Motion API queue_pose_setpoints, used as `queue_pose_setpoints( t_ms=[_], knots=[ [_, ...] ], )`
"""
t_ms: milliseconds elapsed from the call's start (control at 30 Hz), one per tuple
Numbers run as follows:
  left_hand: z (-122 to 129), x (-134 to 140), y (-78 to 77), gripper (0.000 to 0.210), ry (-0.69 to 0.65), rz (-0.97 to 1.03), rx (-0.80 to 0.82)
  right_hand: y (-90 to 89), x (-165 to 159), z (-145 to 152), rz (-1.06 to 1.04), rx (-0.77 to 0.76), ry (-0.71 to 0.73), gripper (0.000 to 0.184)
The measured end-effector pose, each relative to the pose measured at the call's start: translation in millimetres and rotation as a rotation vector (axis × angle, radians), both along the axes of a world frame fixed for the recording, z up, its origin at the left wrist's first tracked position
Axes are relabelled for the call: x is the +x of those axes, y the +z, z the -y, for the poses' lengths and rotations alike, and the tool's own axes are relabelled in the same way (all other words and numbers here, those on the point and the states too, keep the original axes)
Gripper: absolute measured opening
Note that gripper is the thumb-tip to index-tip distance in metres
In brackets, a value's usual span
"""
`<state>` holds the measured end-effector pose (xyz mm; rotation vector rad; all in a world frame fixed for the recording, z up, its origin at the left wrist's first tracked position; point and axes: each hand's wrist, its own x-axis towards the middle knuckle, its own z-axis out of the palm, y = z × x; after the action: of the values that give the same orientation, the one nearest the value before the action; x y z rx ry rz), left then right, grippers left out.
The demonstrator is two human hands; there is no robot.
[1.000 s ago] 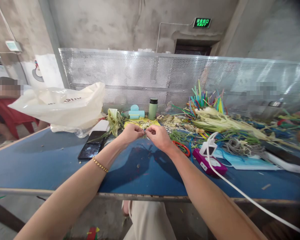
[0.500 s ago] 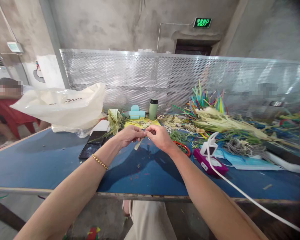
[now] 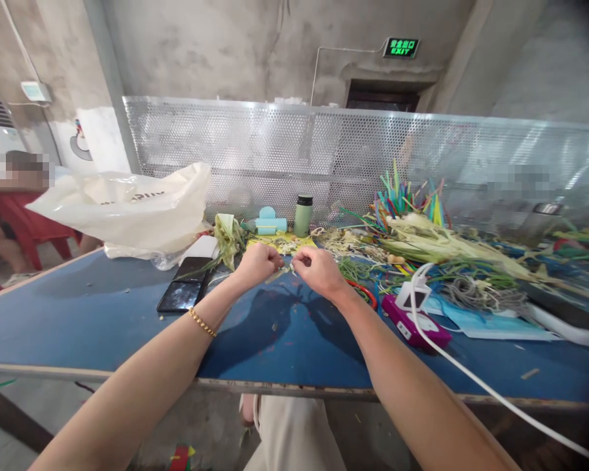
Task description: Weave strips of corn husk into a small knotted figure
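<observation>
My left hand (image 3: 259,265), with a gold bead bracelet (image 3: 202,322) on its wrist, is closed in a pinch above the blue table. A small pale strip (image 3: 277,271), perhaps dry husk, shows at its fingertips. Just to the right, my right hand (image 3: 318,269) is also pinched closed, its fingertips a short gap from the left ones. A tiny pale bit shows at them, too small to name. Beyond the hands lies a yellow sheet (image 3: 302,241) strewn with pale scraps.
A phone (image 3: 180,296) and a big white plastic bag (image 3: 122,203) are at left. Behind stands a green bottle (image 3: 303,217). On the right are corn husks (image 3: 422,239), colourful pipe cleaners (image 3: 402,193), a purple power socket (image 3: 415,324) with white cable, and a blue mask (image 3: 495,322).
My hands have moved apart at the fingertips, where they were touching before. The pale strip that hung below my left fingers now shows less, nearer the fingertips.
</observation>
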<state>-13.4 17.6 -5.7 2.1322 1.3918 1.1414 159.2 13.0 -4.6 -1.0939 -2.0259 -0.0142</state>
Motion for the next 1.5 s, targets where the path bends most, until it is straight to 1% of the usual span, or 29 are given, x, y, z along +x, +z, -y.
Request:
queue_pose_setpoints(
  t_ms=[67, 133, 233, 333, 500, 700, 800, 867, 933, 1067, 1133, 1200, 1267, 1333, 1433, 1500],
  knots=[
    [1, 0, 0.7, 0.014, 0.012, -0.064, 0.007, 0.5, 1, -1, 0.003, 0.019, -0.023, 0.014],
    [1, 0, 1.1, 0.014, 0.024, -0.122, -0.027, 2.8, 4, -1, 0.002, 0.015, -0.048, 0.014],
    [1, 1, 1.1, 0.017, 0.060, -0.198, -0.065, 8.9, 11, -1, -0.019, -0.057, -0.101, 0.014],
    [0, 0, 2.0, 0.020, 0.071, -0.241, -0.063, 14.1, 17, -1, -0.039, -0.118, -0.128, 0.013],
    [-2, -2, 4.8, 0.023, 0.120, -0.295, -0.026, 14.3, 18, -1, 0.031, -0.055, -0.180, 0.014],
    [-6, -4, 1.9, 0.019, 0.127, -0.205, -0.062, 10.9, 14, -2, 0.019, -0.010, -0.199, 0.014],
    [-8, -6, -1.6, 0.014, 0.073, -0.067, -0.107, 11.0, 16, -2, -0.004, 0.019, -0.141, 0.012],
    [-9, -7, -2.7, 0.011, 0.025, 0.036, -0.152, 11.0, 16, -2, -0.010, 0.014, -0.064, 0.012],
    [-8, -8, -1.9, 0.009, -0.008, 0.119, -0.176, 10.5, 14, 1, -0.069, -0.081, 0.039, 0.011],
    [-4, -6, 3.0, 0.011, -0.119, 0.297, -0.240, 8.0, 4, 8, -0.425, -0.455, 0.258, 0.007],
    [-2, -4, 4.3, 0.013, -0.160, 0.371, -0.290, 6.1, -1, 9, -0.569, -0.588, 0.292, 0.006],
    [-1, -3, 3.7, 0.013, -0.185, 0.422, -0.334, 3.2, -4, 9, -0.628, -0.679, 0.279, 0.008],
    [-1, -1, 1.6, 0.012, -0.228, 0.445, -0.368, -0.8, -5, 6, -0.620, -0.724, 0.257, 0.008],
    [-1, 0, -0.9, 0.011, -0.273, 0.441, -0.386, -5.6, -6, 4, -0.570, -0.726, 0.244, 0.008],
    [0, 2, -3.1, 0.011, -0.302, 0.416, -0.388, -11.0, -5, 0, -0.489, -0.681, 0.215, 0.010],
    [2, 3, -2.9, 0.010, -0.308, 0.413, -0.382, -11.9, -4, -1, -0.419, -0.605, 0.180, 0.010]
  ],
)
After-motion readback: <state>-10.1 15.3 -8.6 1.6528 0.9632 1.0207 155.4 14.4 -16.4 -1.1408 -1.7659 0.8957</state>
